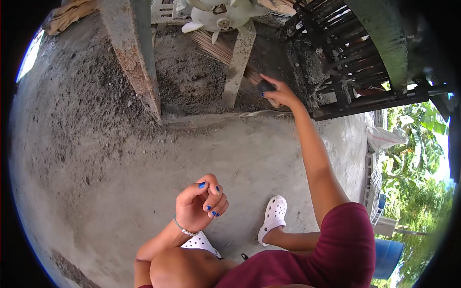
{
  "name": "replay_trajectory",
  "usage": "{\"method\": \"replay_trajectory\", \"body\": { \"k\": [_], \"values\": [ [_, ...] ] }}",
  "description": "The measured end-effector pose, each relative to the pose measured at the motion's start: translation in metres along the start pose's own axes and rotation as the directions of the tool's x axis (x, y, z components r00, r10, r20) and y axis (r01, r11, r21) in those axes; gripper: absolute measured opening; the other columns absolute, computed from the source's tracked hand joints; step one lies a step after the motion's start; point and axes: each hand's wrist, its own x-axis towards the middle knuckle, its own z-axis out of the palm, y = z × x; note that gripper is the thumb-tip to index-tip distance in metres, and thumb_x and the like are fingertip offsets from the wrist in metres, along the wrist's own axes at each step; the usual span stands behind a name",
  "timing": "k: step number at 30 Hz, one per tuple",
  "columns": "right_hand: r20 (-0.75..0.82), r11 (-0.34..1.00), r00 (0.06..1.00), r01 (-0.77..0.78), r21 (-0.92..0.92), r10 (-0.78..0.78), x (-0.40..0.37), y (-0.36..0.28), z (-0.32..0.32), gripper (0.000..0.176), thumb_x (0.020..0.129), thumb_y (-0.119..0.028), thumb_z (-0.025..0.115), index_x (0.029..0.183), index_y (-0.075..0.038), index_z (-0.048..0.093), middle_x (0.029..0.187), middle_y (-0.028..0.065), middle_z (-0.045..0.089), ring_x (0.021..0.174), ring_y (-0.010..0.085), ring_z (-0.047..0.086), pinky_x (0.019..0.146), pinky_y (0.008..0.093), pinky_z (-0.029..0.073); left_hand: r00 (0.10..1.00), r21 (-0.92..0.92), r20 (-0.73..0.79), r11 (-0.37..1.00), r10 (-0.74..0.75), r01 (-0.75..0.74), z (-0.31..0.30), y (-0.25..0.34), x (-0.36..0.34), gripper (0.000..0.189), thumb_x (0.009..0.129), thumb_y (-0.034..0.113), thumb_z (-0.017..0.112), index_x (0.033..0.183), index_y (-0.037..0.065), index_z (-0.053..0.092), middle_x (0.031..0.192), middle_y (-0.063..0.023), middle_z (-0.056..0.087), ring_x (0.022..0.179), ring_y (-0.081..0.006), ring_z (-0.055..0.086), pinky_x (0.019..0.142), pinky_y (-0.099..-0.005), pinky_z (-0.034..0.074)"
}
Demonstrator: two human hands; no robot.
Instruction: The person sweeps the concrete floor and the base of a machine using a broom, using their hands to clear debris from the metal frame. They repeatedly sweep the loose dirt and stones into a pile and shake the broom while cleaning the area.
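Note:
My right hand (282, 94) is stretched forward and closed around the bound end of a stick broom (253, 75). A dark band wraps the broom near my fingers. Its thin bristles (211, 47) fan out to the upper left, passing behind a slanted metal leg (238, 65) that hides part of them. Beneath and beside the broom lies dark, gritty dirt (187, 72). My left hand (200, 201) hovers above the concrete floor near my knee, its fingers curled in, with nothing visible in it.
A rusty metal post (132, 57) stands left of the broom. Above hangs a pale, bladed machine part (223, 17). A dark slatted metal frame (345, 53) rises at the right. Loose grit (96, 101) covers the floor at left. A blue barrel (388, 259) stands lower right.

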Motion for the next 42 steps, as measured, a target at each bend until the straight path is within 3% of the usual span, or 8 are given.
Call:
{"method": "replay_trajectory", "body": {
  "k": [6, 9, 15, 23, 29, 33, 38, 42],
  "values": [
    [-0.085, 0.847, 0.908, -0.345, 0.406, 0.411, 0.001, 0.011, -0.010, 0.066, 0.066, -0.003, 0.065, 0.128, -0.010, 0.043, 0.091, 0.0117, 0.062, 0.069, 0.0125, 0.059, 0.062, 0.0266, 0.047, 0.997, 0.051, 0.003, 0.996, 0.071, -0.071, 0.004, 0.008, -0.009, 0.021, 0.087, 0.022, 0.037, 0.081, 0.007, 0.051, 0.050, 0.0009, 0.041, 0.044, -0.0113, 0.040, 0.046, -0.0255, 0.035],
    [0.052, 0.912, 0.912, -0.404, -0.072, 0.408, 0.030, -0.064, 0.061, 0.066, 0.066, -0.018, 0.068, 0.128, -0.012, 0.044, 0.080, 0.0075, 0.061, 0.064, 0.0144, 0.054, 0.054, 0.0264, 0.043, 0.997, 0.043, 0.019, 0.996, 0.074, -0.075, 0.006, 0.003, -0.008, 0.021, 0.087, 0.022, 0.037, 0.082, 0.007, 0.052, 0.050, 0.0013, 0.040, 0.045, -0.0112, 0.041, 0.047, -0.0253, 0.034],
    [0.200, 0.971, 0.953, -0.238, 0.031, 0.227, -0.003, -0.023, -0.023, 0.069, 0.066, -0.005, 0.065, 0.129, -0.022, 0.044, 0.103, 0.0076, 0.058, 0.082, 0.0099, 0.054, 0.074, 0.0238, 0.043, 1.000, 0.075, -0.005, 0.997, 0.021, -0.021, 0.008, 0.004, -0.019, 0.022, 0.088, 0.021, 0.036, 0.081, 0.007, 0.052, 0.049, 0.0016, 0.037, 0.045, -0.0114, 0.040, 0.048, -0.0248, 0.032],
    [-0.227, 0.773, 0.746, -0.632, 0.059, 0.627, 0.006, 0.008, -0.010, 0.074, 0.066, -0.019, 0.066, 0.133, -0.016, 0.037, 0.093, 0.0101, 0.061, 0.071, 0.0154, 0.057, 0.057, 0.0293, 0.048, 0.996, 0.039, 0.008, 0.995, 0.090, -0.091, 0.010, 0.007, -0.009, 0.023, 0.088, 0.021, 0.036, 0.082, 0.007, 0.053, 0.049, 0.0016, 0.037, 0.046, -0.0110, 0.041, 0.049, -0.0245, 0.032],
    [0.096, 0.879, 0.884, -0.433, -0.201, 0.457, 0.002, -0.005, -0.010, 0.074, 0.066, -0.019, 0.066, 0.133, -0.018, 0.036, 0.086, 0.0100, 0.061, 0.065, 0.0158, 0.056, 0.055, 0.0264, 0.045, 0.999, 0.086, -0.045, 0.996, -0.018, 0.022, 0.007, -0.006, -0.005, 0.023, 0.088, 0.021, 0.037, 0.080, 0.008, 0.053, 0.049, 0.0023, 0.039, 0.044, -0.0105, 0.040, 0.046, -0.0254, 0.034],
    [-0.074, 0.981, 0.989, 0.118, -0.156, -0.131, -0.028, 0.056, -0.057, 0.073, 0.066, -0.015, 0.065, 0.133, -0.018, 0.036, 0.076, 0.0060, 0.059, 0.057, 0.0150, 0.054, 0.052, 0.0272, 0.042, 1.000, 0.039, -0.017, 0.999, 0.013, -0.012, 0.006, -0.003, -0.004, 0.022, 0.087, 0.020, 0.038, 0.082, 0.007, 0.054, 0.050, 0.0018, 0.038, 0.046, -0.0106, 0.041, 0.049, -0.0244, 0.032],
    [-0.366, 0.802, 0.716, -0.497, 0.330, 0.595, 0.012, 0.039, -0.053, 0.076, 0.066, -0.017, 0.066, 0.134, -0.017, 0.034, 0.086, 0.0070, 0.061, 0.069, 0.0198, 0.057, 0.054, 0.0332, 0.044, 0.999, 0.099, -0.032, 0.995, 0.010, -0.007, 0.012, -0.007, -0.004, 0.022, 0.087, 0.021, 0.038, 0.080, 0.008, 0.054, 0.048, 0.0022, 0.039, 0.043, -0.0105, 0.040, 0.045, -0.0249, 0.034],
    [-0.183, 0.819, 0.855, -0.519, -0.247, 0.486, 0.057, -0.006, -0.012, 0.077, 0.064, -0.023, 0.067, 0.134, -0.017, 0.035, 0.089, 0.0115, 0.063, 0.075, 0.0207, 0.059, 0.059, 0.0351, 0.046, 0.998, 0.083, -0.059, 0.996, -0.026, 0.031, 0.012, -0.011, -0.007, 0.022, 0.087, 0.020, 0.037, 0.081, 0.007, 0.054, 0.049, 0.0018, 0.037, 0.045, -0.0110, 0.040, 0.049, -0.0245, 0.033]
  ]
}}
